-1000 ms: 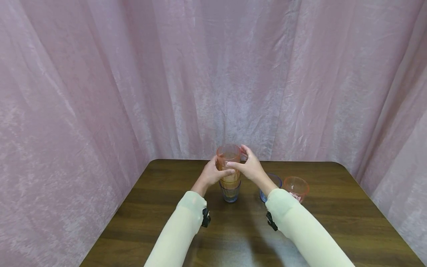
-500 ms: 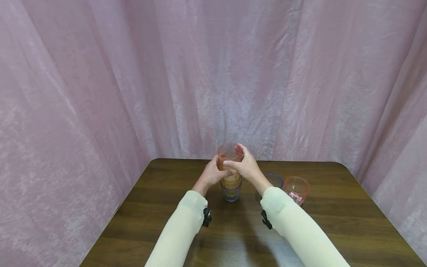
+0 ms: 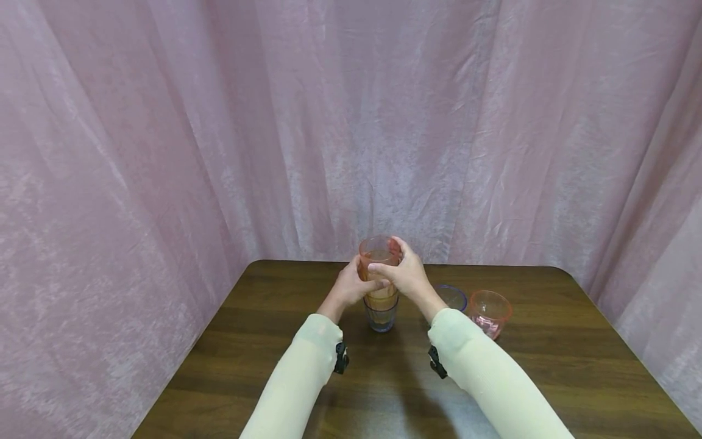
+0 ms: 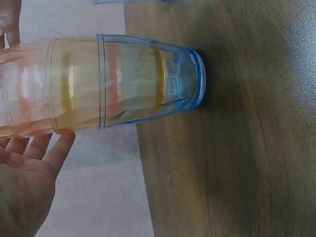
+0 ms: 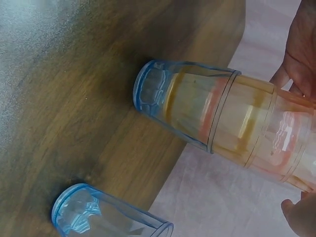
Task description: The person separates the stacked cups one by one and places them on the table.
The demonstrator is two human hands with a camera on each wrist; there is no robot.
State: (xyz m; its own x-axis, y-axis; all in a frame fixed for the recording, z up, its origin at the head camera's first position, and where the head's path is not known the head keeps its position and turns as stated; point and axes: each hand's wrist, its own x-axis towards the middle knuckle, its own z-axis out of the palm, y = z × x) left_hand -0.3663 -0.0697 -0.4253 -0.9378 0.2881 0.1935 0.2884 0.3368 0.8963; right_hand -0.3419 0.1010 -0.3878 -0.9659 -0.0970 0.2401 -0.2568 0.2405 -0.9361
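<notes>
A tall stack of nested clear tumblers (image 3: 381, 314) stands upright on the table in the head view. At its base is a blue tumbler (image 4: 185, 74), with a yellow tumbler (image 5: 247, 121) set in it and pink-orange ones (image 3: 378, 247) above. My left hand (image 3: 349, 285) grips the stack's upper part from the left, thumb across the front. From the right, my right hand (image 3: 408, 275) holds the top pink-orange tumbler, a little higher, its fingers round the far side. In the left wrist view my left fingertips reach the yellow tumbler's rim.
To the right of the stack stand a separate blue-rimmed tumbler (image 5: 118, 215), partly behind my right forearm in the head view, and a pink tumbler (image 3: 490, 314). The wooden table's (image 3: 247, 366) far edge lies close behind the stack, with a pink curtain (image 3: 351, 122) beyond.
My right hand has shifted slightly left, its thumb and fingers now closer round the top tumbler. The right forearm has moved a little left. My left hand and the stack look almost unmoved.
</notes>
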